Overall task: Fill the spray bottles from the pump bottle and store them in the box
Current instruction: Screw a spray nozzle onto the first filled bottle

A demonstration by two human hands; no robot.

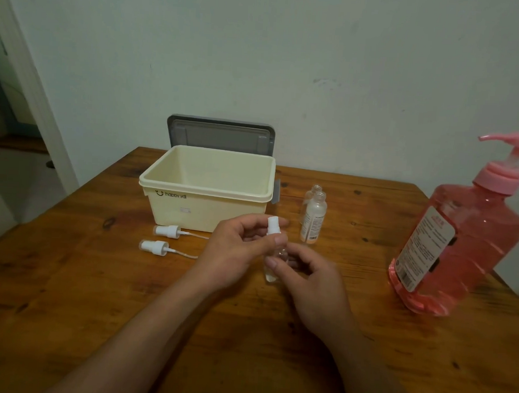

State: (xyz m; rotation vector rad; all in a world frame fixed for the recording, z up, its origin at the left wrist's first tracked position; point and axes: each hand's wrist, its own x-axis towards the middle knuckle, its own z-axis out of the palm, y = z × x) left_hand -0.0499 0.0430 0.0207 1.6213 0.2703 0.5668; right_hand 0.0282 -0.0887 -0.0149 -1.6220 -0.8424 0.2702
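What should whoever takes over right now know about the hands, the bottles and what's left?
Left hand pinches the fitted spray head of the held bottle; right hand grips its body.
Two uncapped bottles stand right of the open box; two loose heads lie before it; pump bottle far right.
Done: two heads off. No pink fill visible in any small bottle. Left: fill, cap, box all three.

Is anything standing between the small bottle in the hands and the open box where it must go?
Nothing visible does. The box is open just behind the held spray bottle, its lid standing up behind it. The two loose spray heads lie left of the path, and the two uncapped bottles stand right of it.
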